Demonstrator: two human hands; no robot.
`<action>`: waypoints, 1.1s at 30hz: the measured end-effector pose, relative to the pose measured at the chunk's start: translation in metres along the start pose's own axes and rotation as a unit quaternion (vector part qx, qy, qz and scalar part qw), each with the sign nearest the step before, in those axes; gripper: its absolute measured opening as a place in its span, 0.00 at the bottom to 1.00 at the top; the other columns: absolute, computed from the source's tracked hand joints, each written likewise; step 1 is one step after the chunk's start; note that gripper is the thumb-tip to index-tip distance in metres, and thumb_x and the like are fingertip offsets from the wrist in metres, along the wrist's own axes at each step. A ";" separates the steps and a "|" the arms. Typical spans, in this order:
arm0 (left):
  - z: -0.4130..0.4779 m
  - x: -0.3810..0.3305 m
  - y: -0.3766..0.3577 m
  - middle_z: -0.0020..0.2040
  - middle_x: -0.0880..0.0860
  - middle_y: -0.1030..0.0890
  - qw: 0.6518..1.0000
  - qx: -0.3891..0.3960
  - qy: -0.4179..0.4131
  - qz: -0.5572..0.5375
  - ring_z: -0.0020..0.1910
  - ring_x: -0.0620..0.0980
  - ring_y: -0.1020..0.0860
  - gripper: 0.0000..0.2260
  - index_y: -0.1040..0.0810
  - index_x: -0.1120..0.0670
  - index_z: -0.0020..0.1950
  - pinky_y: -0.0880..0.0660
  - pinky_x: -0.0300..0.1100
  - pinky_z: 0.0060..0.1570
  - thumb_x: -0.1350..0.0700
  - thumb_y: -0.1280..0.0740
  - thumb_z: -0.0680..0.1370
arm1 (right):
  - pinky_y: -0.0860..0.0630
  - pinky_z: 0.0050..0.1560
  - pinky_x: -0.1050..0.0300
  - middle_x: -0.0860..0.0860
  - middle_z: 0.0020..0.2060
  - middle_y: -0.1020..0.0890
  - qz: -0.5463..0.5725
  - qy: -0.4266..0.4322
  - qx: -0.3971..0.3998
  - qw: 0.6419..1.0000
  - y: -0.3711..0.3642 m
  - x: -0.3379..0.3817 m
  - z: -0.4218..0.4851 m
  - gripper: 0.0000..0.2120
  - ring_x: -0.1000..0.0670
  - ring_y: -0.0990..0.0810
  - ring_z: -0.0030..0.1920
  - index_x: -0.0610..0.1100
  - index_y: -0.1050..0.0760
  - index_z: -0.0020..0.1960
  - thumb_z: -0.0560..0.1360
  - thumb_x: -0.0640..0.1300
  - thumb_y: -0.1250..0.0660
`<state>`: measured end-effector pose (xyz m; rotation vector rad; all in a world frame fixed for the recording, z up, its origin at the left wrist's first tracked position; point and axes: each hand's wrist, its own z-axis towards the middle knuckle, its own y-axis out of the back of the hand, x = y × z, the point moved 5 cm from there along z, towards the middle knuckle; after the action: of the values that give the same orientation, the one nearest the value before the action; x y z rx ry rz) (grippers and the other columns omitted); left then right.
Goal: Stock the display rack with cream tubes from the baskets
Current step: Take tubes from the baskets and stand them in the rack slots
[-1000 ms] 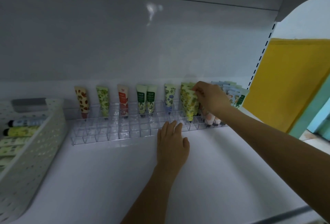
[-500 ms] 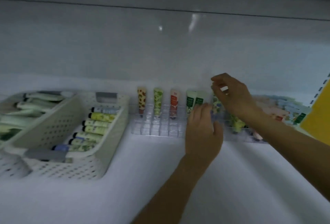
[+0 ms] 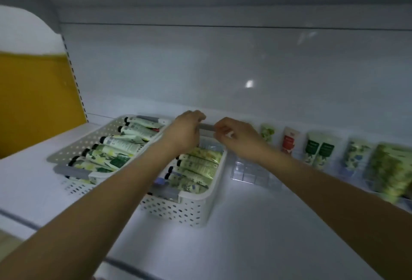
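Shelf: left basket, right basket, then display rack, front cells vacant. Right basket holds cream tubes flat, pale green, dark caps. My left hand and right hand over its far handle, fingers curled; whether they hold anything, cannot tell. Judged step: fetching next tube. Next: grip one, stand it in vacant cell.

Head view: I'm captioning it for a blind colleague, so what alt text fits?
Two bare hands, left hand and right hand, reach to the grey far handle of a white perforated plastic basket filled with lying cream tubes. A second such basket sits left; a clear plastic display rack holding upright tubes stands right.
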<state>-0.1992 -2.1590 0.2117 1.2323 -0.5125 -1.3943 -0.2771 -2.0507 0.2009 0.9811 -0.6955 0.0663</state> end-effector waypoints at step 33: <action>0.008 0.065 -0.055 0.68 0.58 0.37 0.972 0.205 0.077 0.082 0.66 0.58 0.33 0.19 0.34 0.54 0.70 0.36 0.47 0.66 0.55 0.40 0.79 | 0.39 0.53 0.54 0.47 0.61 0.22 -0.283 -0.089 0.230 0.927 -0.056 -0.026 0.056 0.25 0.47 0.23 0.57 0.42 0.26 0.63 0.69 0.53 0.32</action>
<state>-0.2182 -2.2066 0.1432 1.5769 -0.8011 -1.0725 -0.3061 -2.1202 0.1646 1.6264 -0.5451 -0.3887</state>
